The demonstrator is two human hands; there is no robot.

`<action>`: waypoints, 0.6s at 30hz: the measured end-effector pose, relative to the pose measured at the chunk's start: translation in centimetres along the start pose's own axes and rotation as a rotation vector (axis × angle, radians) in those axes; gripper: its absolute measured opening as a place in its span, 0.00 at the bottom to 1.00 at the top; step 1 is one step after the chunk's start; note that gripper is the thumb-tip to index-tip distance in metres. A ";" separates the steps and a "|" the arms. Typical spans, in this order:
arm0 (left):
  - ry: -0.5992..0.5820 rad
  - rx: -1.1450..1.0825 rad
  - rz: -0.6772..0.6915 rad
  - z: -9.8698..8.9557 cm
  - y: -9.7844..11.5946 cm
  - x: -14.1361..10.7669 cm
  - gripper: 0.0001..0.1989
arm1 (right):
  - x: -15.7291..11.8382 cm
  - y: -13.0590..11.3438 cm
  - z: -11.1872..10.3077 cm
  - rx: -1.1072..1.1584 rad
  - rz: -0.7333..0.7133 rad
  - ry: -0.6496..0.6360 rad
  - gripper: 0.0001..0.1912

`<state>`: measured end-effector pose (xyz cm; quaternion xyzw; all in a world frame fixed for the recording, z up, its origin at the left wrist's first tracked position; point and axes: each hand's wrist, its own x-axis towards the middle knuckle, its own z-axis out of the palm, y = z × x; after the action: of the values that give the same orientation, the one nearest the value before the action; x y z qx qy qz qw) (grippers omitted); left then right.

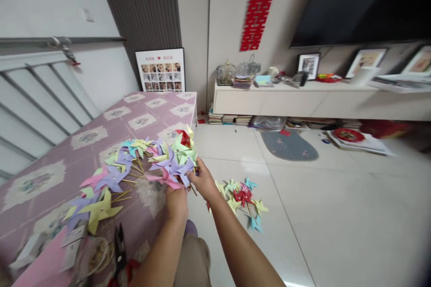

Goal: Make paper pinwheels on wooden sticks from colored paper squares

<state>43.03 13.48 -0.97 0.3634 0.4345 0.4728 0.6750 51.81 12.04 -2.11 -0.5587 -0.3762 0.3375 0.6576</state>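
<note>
A bunch of paper pinwheels [173,161] in purple, pink, green, yellow and red is held up over the table's right edge. My left hand [177,199] is closed under the bunch, its fingers mostly hidden by the paper blades. At the bunch's right side, my right hand [204,181] pinches a purple pinwheel [186,171], and a short stick end pokes out below the fingers. More pinwheels [112,177] lie in a curved row on the table, sticks pointing right. On the floor to the right rests another group of pinwheels [243,195].
The table [84,136] wears a purple patterned cloth. Near its front lie black-bladed scissors [120,246], a clear container [97,255] of small tan pieces and pink paper [43,260]. A low white cabinet [269,101] runs along the wall; a grey mat [289,145] lies before it.
</note>
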 end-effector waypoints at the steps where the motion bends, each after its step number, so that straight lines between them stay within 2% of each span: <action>1: -0.039 0.021 -0.024 0.6 -1.1 -0.6 0.25 | -0.8 0.6 -1.4 -0.004 0.013 0.037 0.31; 10: -0.286 0.318 -0.329 4.8 -14.2 -3.7 0.19 | -8.0 8.3 -12.8 -0.039 0.169 0.371 0.26; 14: -0.395 0.363 -0.401 7.4 -18.2 -5.3 0.21 | -10.9 11.9 -17.6 -0.065 0.246 0.490 0.27; 18: -0.525 0.462 -0.608 9.1 -21.8 -5.8 0.28 | -12.9 15.8 -22.2 -0.104 0.323 0.569 0.29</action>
<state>57.47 0.94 -15.99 0.4677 0.4295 0.0362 0.7717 64.47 -7.49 -21.28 -0.7159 -0.1006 0.2484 0.6448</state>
